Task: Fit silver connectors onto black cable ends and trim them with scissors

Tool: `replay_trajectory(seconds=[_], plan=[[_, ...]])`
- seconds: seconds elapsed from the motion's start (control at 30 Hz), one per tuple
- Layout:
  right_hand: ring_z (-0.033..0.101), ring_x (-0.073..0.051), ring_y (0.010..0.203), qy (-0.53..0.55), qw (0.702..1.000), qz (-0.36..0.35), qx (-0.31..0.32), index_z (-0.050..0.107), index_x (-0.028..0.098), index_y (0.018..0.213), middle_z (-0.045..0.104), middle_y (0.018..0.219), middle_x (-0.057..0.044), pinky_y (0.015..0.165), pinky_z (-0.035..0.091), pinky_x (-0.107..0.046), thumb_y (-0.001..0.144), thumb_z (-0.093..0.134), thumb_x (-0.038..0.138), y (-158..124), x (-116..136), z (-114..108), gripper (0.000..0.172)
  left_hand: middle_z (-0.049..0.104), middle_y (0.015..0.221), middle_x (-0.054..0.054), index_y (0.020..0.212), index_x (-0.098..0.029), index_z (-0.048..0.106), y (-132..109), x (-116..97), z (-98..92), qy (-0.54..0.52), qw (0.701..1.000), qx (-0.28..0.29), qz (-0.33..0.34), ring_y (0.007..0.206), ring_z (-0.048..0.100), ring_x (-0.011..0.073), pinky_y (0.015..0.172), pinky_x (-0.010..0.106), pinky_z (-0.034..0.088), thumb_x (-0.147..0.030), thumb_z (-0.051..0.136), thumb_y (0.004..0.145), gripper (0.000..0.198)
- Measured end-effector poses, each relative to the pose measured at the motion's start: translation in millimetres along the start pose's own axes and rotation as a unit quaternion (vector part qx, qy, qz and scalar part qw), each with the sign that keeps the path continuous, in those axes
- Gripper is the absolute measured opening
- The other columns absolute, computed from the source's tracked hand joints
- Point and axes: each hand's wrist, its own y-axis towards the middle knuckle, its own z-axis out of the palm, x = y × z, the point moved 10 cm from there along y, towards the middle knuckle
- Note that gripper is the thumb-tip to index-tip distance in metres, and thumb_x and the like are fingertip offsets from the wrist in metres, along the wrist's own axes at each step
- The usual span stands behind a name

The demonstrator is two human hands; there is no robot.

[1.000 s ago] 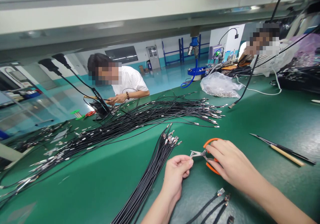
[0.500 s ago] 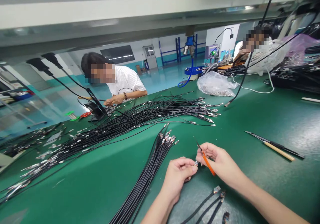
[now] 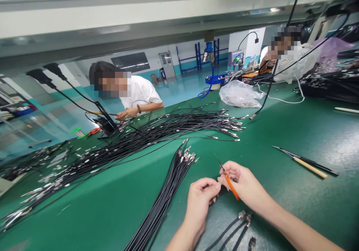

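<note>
Head camera, and the two hands are in tight: left hand (image 3: 202, 198) and right hand (image 3: 243, 185) almost fingertip to fingertip. Left thumb and forefinger are pinched together; the small piece looks to be between them, but the skin hides it, so its exact lie can't be told. Across the gap, right thumb and forefinger come together right at that spot, and whether they grip the piece too, I can't tell. The orange-handled snips (image 3: 232, 187) ride in the right hand, blades pointing up and away beyond the fingertips.

The way to do this well, I'd judge: keep the left pinch firm and still, let the right fingertips do the fine work, and hold those blades off the left thumb. Easing the left fingertips back a little would give a clearer sight of the piece.

Just left of the left fingers lies the bundle of black cables (image 3: 162, 197); nearer the body, below the right fingers, short thick cables (image 3: 235, 234) rest on the surface (image 3: 106, 210). Best keep wrists off both.
</note>
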Motion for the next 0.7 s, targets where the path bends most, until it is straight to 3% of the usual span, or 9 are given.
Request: replay_trajectory(seconds=[0.33, 0.43, 0.53, 0.7], plan=[[0.046, -0.008, 0.050, 0.026, 0.999, 0.021, -0.022, 0.048, 0.018, 0.069, 0.050, 0.056, 0.006, 0.049, 0.037, -0.020, 0.063, 0.064, 0.022, 2.5, -6.2, -4.5, 0.017, 0.053, 0.053, 0.002, 0.066, -0.009, 0.063, 3.6, 4.2, -0.8, -0.024, 1.000, 0.017, -0.006, 0.044, 0.038, 0.0057, 0.044, 0.019, 0.024, -0.034, 0.060, 0.074, 0.026], [0.047, -0.008, 0.049, 0.034, 0.998, 0.030, -0.032, 0.049, 0.018, 0.067, 0.051, 0.055, 0.006, 0.049, 0.037, -0.020, 0.060, 0.066, 0.022, 1.7, -4.3, -5.9, 0.019, 0.052, 0.052, 0.000, 0.067, -0.010, 0.063, 0.6, -2.0, 1.5, 0.008, 1.000, 0.011, 0.014, 0.046, 0.038, 0.0057, 0.046, 0.019, 0.025, -0.034, 0.065, 0.070, 0.024], [0.047, -0.009, 0.050, 0.042, 0.998, 0.036, -0.038, 0.049, 0.018, 0.065, 0.052, 0.055, 0.006, 0.049, 0.037, -0.020, 0.057, 0.068, 0.022, 0.2, -1.1, -5.6, 0.020, 0.052, 0.053, -0.001, 0.062, -0.011, 0.063, -1.9, -8.3, 1.1, 0.040, 0.998, -0.009, 0.038, 0.048, 0.039, 0.0065, 0.049, 0.019, 0.028, -0.029, 0.069, 0.065, 0.020], [0.050, -0.009, 0.049, 0.069, 0.997, 0.040, -0.018, 0.048, 0.018, 0.066, 0.053, 0.054, 0.006, 0.049, 0.039, -0.020, 0.058, 0.069, 0.022, -1.9, 1.8, 2.1, 0.023, 0.051, 0.049, -0.001, 0.055, -0.011, 0.061, -0.3, -5.7, 2.8, 0.014, 1.000, -0.001, 0.025, 0.047, 0.038, 0.0068, 0.048, 0.020, 0.026, -0.025, 0.062, 0.070, 0.021]])
